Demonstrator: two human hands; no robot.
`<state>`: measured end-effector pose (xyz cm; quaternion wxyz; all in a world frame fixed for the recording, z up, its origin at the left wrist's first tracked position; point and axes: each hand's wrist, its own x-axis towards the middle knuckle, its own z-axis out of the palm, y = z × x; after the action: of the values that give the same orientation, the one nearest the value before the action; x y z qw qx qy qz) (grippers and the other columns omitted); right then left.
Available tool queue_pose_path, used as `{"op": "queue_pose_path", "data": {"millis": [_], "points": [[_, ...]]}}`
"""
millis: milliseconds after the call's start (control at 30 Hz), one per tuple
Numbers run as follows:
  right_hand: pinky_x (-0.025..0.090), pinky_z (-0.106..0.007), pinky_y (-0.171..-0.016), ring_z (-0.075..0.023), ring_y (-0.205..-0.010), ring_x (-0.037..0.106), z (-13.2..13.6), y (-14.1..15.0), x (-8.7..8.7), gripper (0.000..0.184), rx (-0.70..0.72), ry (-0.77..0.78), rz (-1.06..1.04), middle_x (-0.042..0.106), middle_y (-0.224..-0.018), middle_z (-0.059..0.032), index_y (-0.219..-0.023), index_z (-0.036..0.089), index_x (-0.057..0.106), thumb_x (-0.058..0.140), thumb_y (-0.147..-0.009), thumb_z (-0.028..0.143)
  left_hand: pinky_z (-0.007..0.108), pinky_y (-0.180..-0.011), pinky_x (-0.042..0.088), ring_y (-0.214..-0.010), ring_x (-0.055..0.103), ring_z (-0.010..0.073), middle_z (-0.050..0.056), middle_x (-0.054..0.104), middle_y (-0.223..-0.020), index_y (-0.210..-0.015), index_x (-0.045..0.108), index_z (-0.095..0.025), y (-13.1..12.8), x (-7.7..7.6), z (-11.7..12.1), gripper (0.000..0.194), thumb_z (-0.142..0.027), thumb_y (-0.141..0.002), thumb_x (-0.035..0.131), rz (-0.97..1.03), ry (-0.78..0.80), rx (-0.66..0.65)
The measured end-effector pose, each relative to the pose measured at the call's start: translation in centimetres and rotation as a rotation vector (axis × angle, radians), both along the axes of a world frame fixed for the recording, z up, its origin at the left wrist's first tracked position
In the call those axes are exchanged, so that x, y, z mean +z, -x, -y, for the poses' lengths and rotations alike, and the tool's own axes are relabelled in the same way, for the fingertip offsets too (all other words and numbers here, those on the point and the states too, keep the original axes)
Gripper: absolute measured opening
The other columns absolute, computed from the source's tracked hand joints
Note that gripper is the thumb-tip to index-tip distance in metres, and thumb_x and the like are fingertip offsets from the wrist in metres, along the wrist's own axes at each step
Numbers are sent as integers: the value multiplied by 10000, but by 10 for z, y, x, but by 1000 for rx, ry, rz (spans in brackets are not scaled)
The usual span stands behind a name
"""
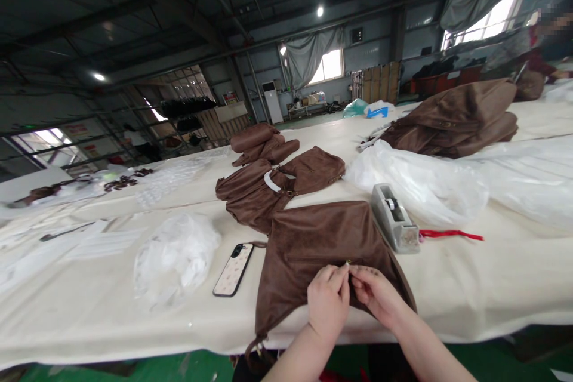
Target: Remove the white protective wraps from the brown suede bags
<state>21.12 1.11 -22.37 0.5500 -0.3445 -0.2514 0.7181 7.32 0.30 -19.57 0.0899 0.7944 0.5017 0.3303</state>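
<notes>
A brown leather-look bag point(322, 230) lies flat at the table's front edge, its strap end hanging over the edge at the lower left. Across its face runs a zipper, with a small gold-coloured zipper pull point(348, 262) at the right end. My left hand point(328, 297) and my right hand point(375, 293) meet there, thumbs and fingertips pinched together on the pull. A tiny pale bit shows between the fingertips; what it is I cannot make out. My right hand's lower fingers are curled over the bag.
Left of the bag lies a phone point(233, 270), with a crumpled clear plastic bag point(176, 256) beyond. A grey tape dispenser point(394, 221) and red ribbon point(452, 233) lie right. Behind are more brown bags point(257, 188), a brown pile point(452, 119) and plastic sheeting point(416, 182). Another person stands far right.
</notes>
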Motion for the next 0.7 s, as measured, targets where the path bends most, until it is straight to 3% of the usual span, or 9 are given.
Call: {"op": "queue_pose_path", "data": {"millis": [100, 267, 400, 500, 600, 700], "points": [[276, -181, -366, -45, -391, 384, 0, 0, 0, 280, -8, 28, -10, 506, -526, 39, -673, 148, 616, 723, -715, 403, 322, -799, 485, -851, 614, 199, 59, 674, -904, -1080, 667, -258, 0, 2, 2, 307, -162, -901, 437, -8, 5, -25], [215, -168, -350, -18, -352, 313, -3, 5, -2, 415, -30, 7, 82, 427, -449, 70, -541, 154, 513, 799, -651, 434, 296, -735, 512, -784, 633, 171, 35, 683, -854, -925, 655, -216, -4, 2, 1, 183, -193, -882, 479, 231, 151, 15], [214, -173, -356, -24, -355, 320, 1, 6, 1, 358, -50, -7, 78, 449, -459, 70, -652, 143, 606, 818, -620, 430, 276, -705, 541, -752, 662, 153, 31, 704, -825, -885, 625, -184, -1, -2, -5, 109, -206, -853, 523, 469, 303, 23], [242, -182, -367, -39, -374, 368, 7, 2, 1, 378, -30, 12, 117, 509, -494, 43, -759, 128, 667, 820, -596, 433, 285, -718, 547, -785, 670, 160, 56, 712, -864, -925, 633, -173, 9, 5, -8, 137, -228, -861, 524, 544, 321, 48], [264, -192, -375, -56, -390, 413, 12, -6, -2, 466, -23, 42, 235, 557, -543, 17, -871, 119, 688, 781, -619, 500, 297, -740, 549, -867, 665, 181, 101, 702, -975, -1055, 627, -153, 30, 39, -4, 248, -305, -879, 541, 675, 294, 38], [283, -203, -379, -68, -393, 428, 14, -15, -6, 505, -89, 32, 419, 555, -543, 16, -872, 121, 682, 732, -651, 573, 335, -820, 543, -1017, 629, 221, 124, 654, -1134, -1131, 623, -154, 58, 102, 15, 349, -398, -899, 531, 819, 236, -227]]}}
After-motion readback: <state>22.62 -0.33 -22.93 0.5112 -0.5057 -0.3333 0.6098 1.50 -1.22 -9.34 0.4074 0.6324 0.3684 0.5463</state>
